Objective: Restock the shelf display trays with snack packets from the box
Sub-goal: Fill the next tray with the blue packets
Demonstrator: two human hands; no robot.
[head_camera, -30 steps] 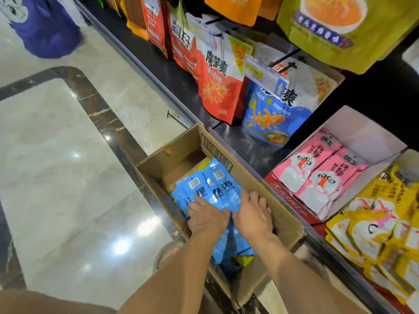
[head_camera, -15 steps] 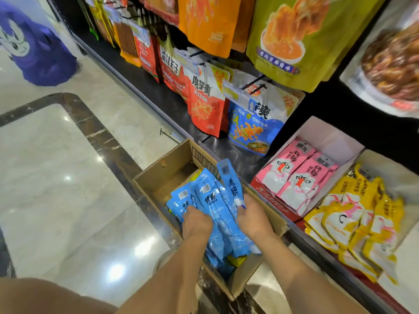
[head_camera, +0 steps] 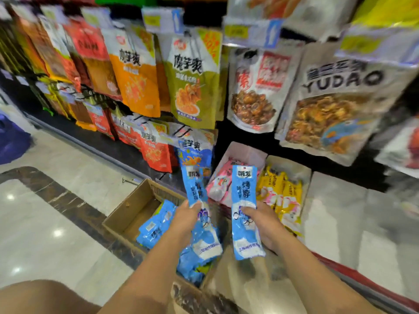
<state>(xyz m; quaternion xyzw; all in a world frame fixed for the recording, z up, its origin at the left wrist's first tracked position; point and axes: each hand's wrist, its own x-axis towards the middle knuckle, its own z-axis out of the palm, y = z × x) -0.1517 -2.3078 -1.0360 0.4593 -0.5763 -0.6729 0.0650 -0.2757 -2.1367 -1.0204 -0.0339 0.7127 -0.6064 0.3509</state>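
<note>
We grip a bunch of blue packets [head_camera: 195,186] in our left hand [head_camera: 184,223], fingers curled round its middle, above the open cardboard box [head_camera: 133,207]. Our right hand [head_camera: 263,225] clamps an upright blue packet [head_camera: 244,191] at mid-length, thumb across the front, raised in front of the shelf trays. Loose blue packets [head_camera: 154,227] lie in the box. Behind the raised packets, the pink-packet tray [head_camera: 247,152] and the yellow-packet tray [head_camera: 292,166] sit side by side. Large pouches [head_camera: 192,78] hang above.
</note>
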